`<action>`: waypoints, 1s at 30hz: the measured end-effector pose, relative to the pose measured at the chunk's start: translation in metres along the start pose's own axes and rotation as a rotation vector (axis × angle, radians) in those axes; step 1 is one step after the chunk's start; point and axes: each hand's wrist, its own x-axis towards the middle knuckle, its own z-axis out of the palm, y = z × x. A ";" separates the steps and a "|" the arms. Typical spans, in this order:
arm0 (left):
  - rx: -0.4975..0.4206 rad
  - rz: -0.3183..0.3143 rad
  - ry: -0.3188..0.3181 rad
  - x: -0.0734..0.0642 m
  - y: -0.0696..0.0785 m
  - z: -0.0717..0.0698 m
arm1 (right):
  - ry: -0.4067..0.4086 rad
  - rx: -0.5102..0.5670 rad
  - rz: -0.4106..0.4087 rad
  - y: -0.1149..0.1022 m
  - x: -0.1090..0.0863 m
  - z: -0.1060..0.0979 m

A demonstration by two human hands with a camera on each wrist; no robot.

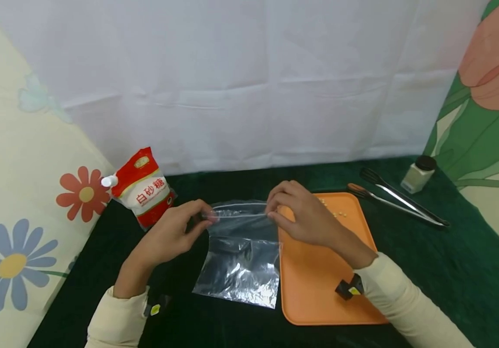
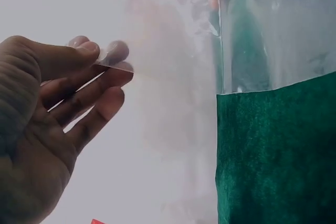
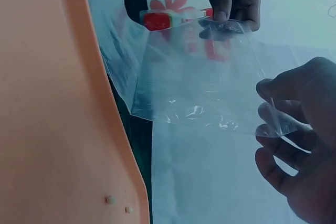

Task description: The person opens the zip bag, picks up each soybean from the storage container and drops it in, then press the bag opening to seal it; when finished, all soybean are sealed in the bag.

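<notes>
A clear zip-top plastic bag [image 1: 242,266] is stretched between both hands, its zip edge toward the back. My left hand [image 1: 173,232] pinches the top left corner between thumb and fingers; in the left wrist view the thumb [image 2: 68,59] presses the film against the index finger. My right hand [image 1: 303,215] pinches the top right corner, and the right wrist view shows its thumb and fingers on either side of the film. The bag's lower part hangs toward the front, beside the orange tray [image 1: 319,299]. Nothing shows inside the bag.
Several small pale pieces [image 1: 340,214] lie at the tray's far end, partly behind the right hand. Tongs [image 1: 399,200] rest right of the tray, near a black-lidded jar [image 1: 419,174]. A red and white sugar bag [image 1: 142,188] with a white spout cap stands back left.
</notes>
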 end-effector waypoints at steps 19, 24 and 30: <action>0.049 0.008 0.019 0.000 -0.012 0.013 | -0.326 0.131 0.528 0.106 -0.069 -0.090; 0.050 0.014 0.047 -0.001 -0.016 0.017 | -0.462 0.083 0.528 0.125 -0.086 -0.086; 0.062 0.039 0.055 0.004 -0.016 0.016 | -0.463 0.028 0.491 0.131 -0.091 -0.086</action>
